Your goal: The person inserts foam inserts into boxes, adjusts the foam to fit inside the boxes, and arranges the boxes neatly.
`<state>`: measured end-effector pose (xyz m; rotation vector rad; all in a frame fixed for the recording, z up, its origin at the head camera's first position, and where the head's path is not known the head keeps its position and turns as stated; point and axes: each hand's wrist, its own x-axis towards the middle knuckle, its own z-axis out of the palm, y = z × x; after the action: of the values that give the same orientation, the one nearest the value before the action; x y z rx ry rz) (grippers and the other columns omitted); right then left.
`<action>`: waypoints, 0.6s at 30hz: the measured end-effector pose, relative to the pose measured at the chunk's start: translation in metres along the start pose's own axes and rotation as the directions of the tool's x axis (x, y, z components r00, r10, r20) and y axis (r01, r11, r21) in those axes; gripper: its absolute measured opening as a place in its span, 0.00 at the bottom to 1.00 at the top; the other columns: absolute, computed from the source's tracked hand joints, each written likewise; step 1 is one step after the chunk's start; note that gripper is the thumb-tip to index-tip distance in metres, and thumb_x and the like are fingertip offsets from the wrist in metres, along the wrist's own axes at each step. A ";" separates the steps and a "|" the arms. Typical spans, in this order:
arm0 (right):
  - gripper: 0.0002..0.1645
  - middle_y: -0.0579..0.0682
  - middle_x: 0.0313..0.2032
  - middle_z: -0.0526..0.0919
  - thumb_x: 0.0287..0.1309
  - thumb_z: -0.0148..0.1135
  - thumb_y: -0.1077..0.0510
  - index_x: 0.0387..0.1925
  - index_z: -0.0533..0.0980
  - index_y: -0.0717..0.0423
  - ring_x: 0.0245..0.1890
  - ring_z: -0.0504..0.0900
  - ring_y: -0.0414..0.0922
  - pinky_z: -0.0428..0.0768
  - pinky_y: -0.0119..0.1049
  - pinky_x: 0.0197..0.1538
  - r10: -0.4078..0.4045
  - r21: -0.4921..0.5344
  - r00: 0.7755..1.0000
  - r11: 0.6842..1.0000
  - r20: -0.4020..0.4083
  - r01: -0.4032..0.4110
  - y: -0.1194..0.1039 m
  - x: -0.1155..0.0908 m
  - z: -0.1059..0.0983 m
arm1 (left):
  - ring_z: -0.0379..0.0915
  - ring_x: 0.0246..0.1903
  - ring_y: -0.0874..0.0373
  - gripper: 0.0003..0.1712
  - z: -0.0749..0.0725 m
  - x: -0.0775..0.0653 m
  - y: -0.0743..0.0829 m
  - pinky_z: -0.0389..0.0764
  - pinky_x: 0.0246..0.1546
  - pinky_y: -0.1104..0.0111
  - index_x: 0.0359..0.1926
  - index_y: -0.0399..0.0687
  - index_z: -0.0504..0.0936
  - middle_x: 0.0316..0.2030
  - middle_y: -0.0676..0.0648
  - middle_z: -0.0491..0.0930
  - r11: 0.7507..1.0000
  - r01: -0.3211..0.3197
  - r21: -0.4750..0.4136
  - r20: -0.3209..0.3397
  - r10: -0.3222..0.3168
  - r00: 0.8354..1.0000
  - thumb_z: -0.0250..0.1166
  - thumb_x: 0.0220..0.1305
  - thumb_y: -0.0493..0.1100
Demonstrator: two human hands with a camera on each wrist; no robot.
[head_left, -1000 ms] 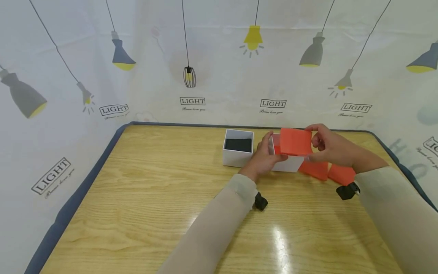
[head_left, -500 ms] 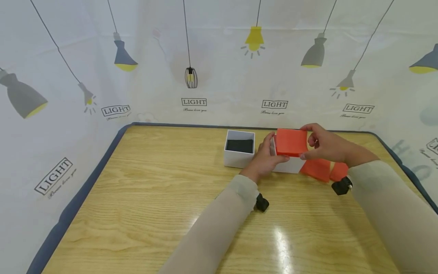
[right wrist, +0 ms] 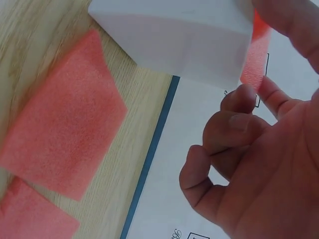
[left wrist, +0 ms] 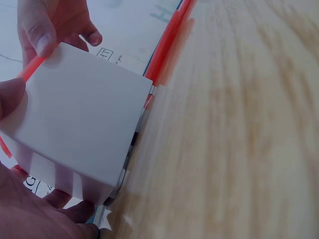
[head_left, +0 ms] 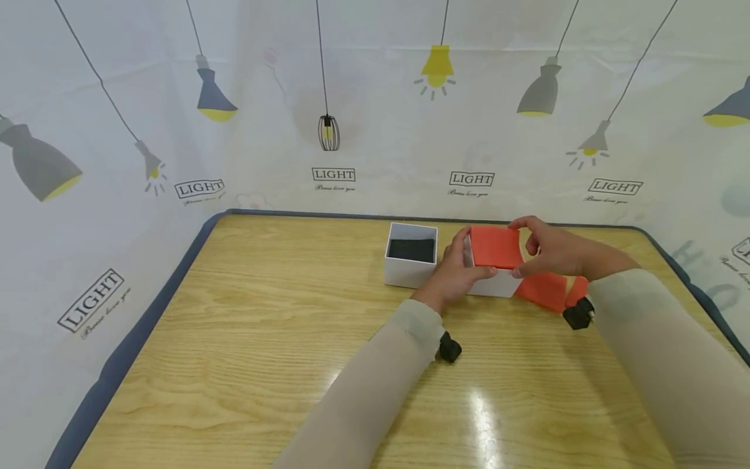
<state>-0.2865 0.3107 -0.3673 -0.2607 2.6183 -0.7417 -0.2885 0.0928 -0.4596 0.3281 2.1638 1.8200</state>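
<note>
My left hand (head_left: 456, 272) grips a white open-topped box (head_left: 493, 285) from its left side, thumb along the front wall. A red foam sheet (head_left: 495, 247) lies level across the box's mouth. My right hand (head_left: 556, 251) pinches that sheet by its right end, thumb at the front corner and index finger at the back. In the left wrist view the box wall (left wrist: 87, 109) hides most of the sheet. Two more red pieces lie right of the box: one larger piece (right wrist: 70, 114) and another (right wrist: 37, 214) beside it.
A second white box (head_left: 404, 272) stands close on the left, with a black piece (head_left: 412, 249) inside. Both boxes are near the back edge of the wooden table (head_left: 263, 326). A lamp-printed white cloth (head_left: 387, 143) hangs behind.
The red sheet came left and down, from tilted above the box to level at its mouth. My right hand moved left with it. The left hand kept its hold.
</note>
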 end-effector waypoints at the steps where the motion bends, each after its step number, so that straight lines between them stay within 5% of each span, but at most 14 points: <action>1: 0.59 0.55 0.41 0.67 0.58 0.79 0.46 0.77 0.51 0.55 0.32 0.69 0.48 0.70 0.42 0.33 0.006 -0.009 1.000 1.000 0.002 -0.006 0.001 0.001 0.000 | 0.59 0.72 0.51 0.57 0.000 0.000 0.000 0.62 0.75 0.46 0.82 0.76 0.51 0.78 0.52 0.59 1.000 0.000 0.002 0.000 0.000 1.000 0.76 0.62 0.48; 12: 0.66 0.67 0.59 0.70 0.55 0.80 0.40 0.80 0.48 0.53 0.50 0.77 0.59 0.81 0.51 0.49 0.034 -0.079 0.999 0.996 0.001 -0.034 0.000 -0.001 0.000 | 0.58 0.74 0.51 0.56 0.000 0.000 0.001 0.61 0.76 0.46 0.82 0.75 0.51 0.78 0.52 0.59 1.000 0.004 0.009 -0.008 -0.004 1.000 0.76 0.63 0.48; 18: 0.66 0.65 0.74 0.63 0.52 0.82 0.37 0.81 0.53 0.52 0.67 0.69 0.67 0.77 0.67 0.61 -0.114 -0.243 0.984 0.967 -0.139 0.078 -0.003 -0.011 0.012 | 0.59 0.74 0.51 0.57 0.000 0.000 0.001 0.61 0.76 0.46 0.83 0.75 0.50 0.79 0.52 0.58 1.000 0.005 0.022 -0.007 -0.005 1.000 0.76 0.63 0.48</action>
<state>-0.2715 0.3056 -0.3708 -0.4176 2.8597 -0.4949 -0.2887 0.0927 -0.4590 0.3212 2.1890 1.7979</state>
